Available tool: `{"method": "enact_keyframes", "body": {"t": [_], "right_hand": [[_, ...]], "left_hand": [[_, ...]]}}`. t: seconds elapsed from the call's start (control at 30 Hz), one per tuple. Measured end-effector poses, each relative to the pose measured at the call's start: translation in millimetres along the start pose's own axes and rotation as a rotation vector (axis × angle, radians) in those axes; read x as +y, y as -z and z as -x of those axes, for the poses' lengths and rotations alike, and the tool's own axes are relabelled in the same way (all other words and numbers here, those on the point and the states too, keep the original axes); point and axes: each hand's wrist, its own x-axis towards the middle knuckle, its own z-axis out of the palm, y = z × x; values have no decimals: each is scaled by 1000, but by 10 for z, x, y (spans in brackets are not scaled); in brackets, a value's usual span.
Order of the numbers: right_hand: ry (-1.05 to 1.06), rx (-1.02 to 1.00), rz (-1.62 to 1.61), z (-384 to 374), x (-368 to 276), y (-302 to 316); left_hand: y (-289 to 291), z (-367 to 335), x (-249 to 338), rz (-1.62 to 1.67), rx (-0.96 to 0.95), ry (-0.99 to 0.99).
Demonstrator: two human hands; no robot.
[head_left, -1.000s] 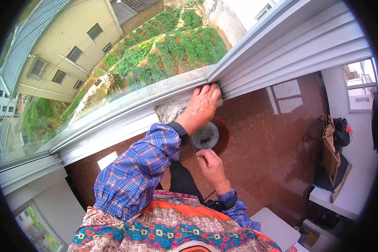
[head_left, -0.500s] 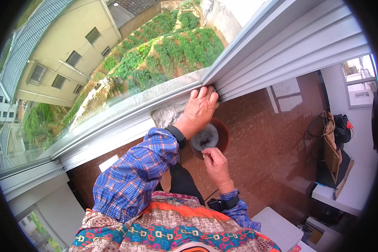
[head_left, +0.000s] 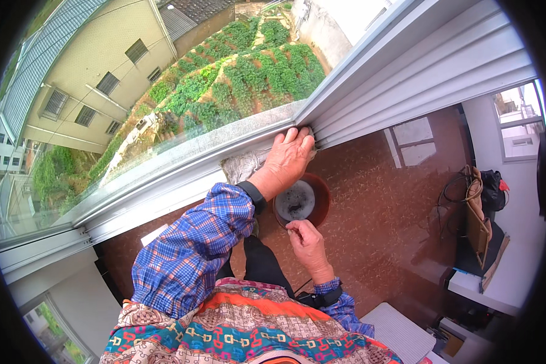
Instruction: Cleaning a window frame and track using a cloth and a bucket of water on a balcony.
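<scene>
My left hand (head_left: 282, 162) presses a grey-white rag (head_left: 244, 164) against the inner sill of the window, by the corner where the sliding frame meets it. Its fingers are bent over the rag's far end, part of which they hide. Over the near side of a reddish-brown bucket (head_left: 323, 203), my right hand (head_left: 309, 242) hangs with curled fingers, thumb against forefinger. Nothing shows in it. Cloudy, greyish water (head_left: 294, 199) with a dark patch fills the bottom of the bucket, which stands on the floor below the sill.
White window frame (head_left: 164, 193) runs across from the left, and a ribbed white panel (head_left: 418, 73) rises at right. Cardboard (head_left: 479, 230), a coiled cable (head_left: 458, 188) and a black bag (head_left: 492, 189) lie to the right. A pale board (head_left: 397, 332) is near my right elbow.
My right hand has moved slightly down toward me, off the bucket's water. The left hand stays on the rag at nearly the same spot.
</scene>
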Motion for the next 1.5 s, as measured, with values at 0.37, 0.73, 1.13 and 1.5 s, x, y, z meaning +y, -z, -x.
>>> {"method": "enact_keyframes", "body": {"t": [0.37,0.73,1.13,1.5], "right_hand": [[-42,58,-3,17,68,146],[-62,62,-24,-49,99,197],[-44,34,-17,-19,104,102],[0,45,-22,-102,24,124]], "left_hand": [[-26,46,-28,-160,17,-43],[-9,-27,-16,-124,3,-62],[-64,-53,33,-14,-2,-9],[366,472,-218,-193,-132,-70]]}}
